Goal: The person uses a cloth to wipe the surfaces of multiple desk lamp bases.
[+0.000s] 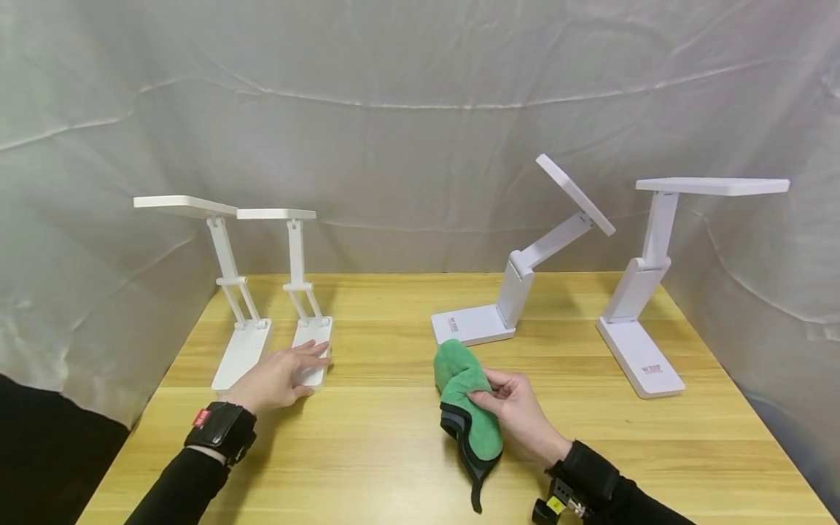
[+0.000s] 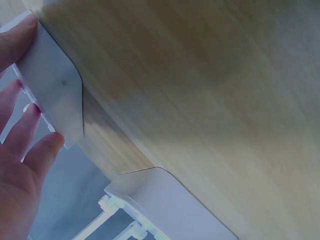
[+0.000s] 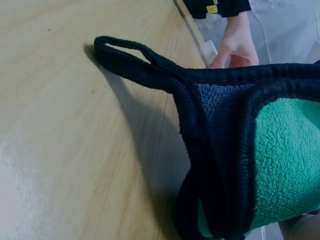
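Note:
My left hand point(image 1: 284, 375) lies over the base of a white folding desk lamp point(image 1: 297, 255), the second from the left. In the left wrist view, thumb and fingers grip opposite edges of that lamp's base point(image 2: 57, 82). A green cloth point(image 1: 462, 386) with black trim and a dark grey side hangs bunched from my right hand point(image 1: 518, 412), pinched between thumb and fingers. Its black hanging loop point(image 3: 135, 62) dangles toward the tabletop. The right wrist view shows the cloth up close, with the right hand's fingers mostly hidden.
Another white lamp point(image 1: 243, 354) stands just left of the gripped one. Two more stand at the right: a lamp with a tilted head point(image 1: 472, 324) behind the cloth, and a lamp with a level head point(image 1: 643, 357) near the right edge. Grey sheeting point(image 1: 420, 160) surrounds the wooden table point(image 1: 367, 452).

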Tool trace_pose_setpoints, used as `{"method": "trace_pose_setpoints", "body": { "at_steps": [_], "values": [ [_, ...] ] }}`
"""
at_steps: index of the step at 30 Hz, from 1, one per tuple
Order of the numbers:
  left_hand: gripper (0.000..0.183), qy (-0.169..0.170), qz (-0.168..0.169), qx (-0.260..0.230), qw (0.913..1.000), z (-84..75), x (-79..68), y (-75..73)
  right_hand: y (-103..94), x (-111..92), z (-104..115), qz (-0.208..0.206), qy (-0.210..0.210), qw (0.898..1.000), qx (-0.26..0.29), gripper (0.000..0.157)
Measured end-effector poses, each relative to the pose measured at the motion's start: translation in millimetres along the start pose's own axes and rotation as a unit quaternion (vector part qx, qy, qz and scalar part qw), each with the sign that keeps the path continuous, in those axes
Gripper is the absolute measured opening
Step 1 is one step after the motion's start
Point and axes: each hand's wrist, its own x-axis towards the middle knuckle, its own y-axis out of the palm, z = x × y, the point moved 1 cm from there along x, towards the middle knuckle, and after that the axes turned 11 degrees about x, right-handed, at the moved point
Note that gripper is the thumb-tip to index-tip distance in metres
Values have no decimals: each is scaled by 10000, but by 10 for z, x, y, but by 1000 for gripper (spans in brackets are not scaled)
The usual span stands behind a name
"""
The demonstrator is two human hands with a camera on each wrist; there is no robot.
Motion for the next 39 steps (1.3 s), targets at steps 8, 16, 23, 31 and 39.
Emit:
{"method": "trace_pose_setpoints", "body": {
  "at_steps": [8, 16, 23, 31, 39],
  "values": [
    [52, -160, -337, 174, 9992, -154, 89, -72, -78, -58, 32, -164, 137, 9997, -147, 45],
    [45, -864, -518, -359, 9943, -754, 996, -121, -326, -188, 93, -2033, 728, 9764, 98, 50],
    [69, -477, 287, -81, 9984, -1285, 1836, 182, -545, -291, 156, -3437, 695, 9284, 1231, 59],
    [65, -547, 131, 590, 9967, -1478, 2136, 443, -649, -302, 215, -3641, 664, 9203, 1270, 59],
    [67, -864, -219, 857, 9923, -1505, 1874, 454, -647, -242, 213, -3596, 500, 9235, 1235, 58]
  ]
}}
